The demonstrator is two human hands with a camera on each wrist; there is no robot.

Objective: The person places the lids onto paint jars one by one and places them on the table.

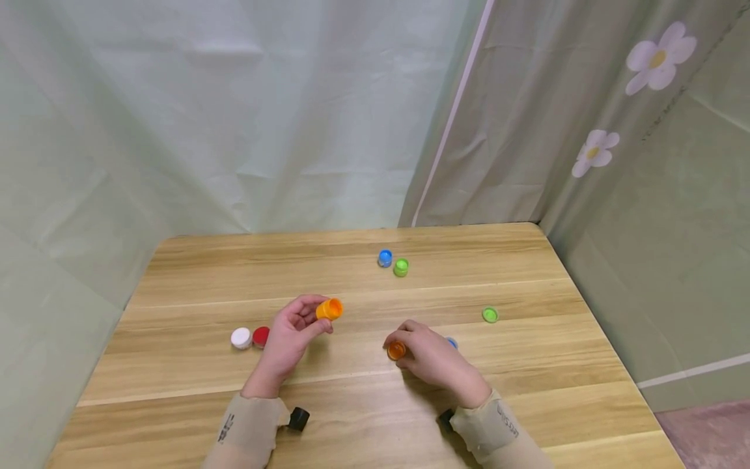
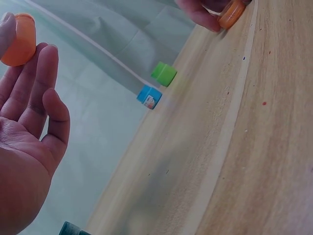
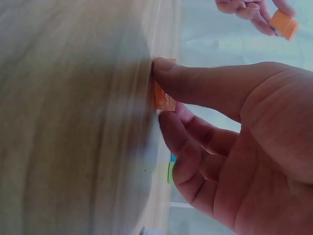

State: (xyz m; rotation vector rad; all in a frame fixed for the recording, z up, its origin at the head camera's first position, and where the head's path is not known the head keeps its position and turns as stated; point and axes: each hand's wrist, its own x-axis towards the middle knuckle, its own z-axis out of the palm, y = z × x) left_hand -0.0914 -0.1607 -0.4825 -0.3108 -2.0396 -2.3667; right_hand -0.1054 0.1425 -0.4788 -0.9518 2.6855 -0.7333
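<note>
My left hand (image 1: 287,339) holds a small orange paint pot (image 1: 330,309) above the table, pinched between thumb and fingers. The pot is tilted, its uncovered mouth facing right; the left wrist view shows the pot (image 2: 20,40) at the upper left edge. On the table to the right, my right hand (image 1: 430,352) pinches a round orange lid (image 1: 396,350) by its rim. The right wrist view has this lid (image 3: 165,98) between thumb and fingertips, low against the wood. A blue lid (image 1: 452,342) lies partly hidden behind the right hand.
A blue pot (image 1: 385,258) and a green pot (image 1: 401,268) stand uncovered toward the back of the table (image 1: 281,260). A green lid (image 1: 490,315) lies to the right. White (image 1: 241,338) and red (image 1: 260,337) tops sit beside the left hand. Curtains hang behind.
</note>
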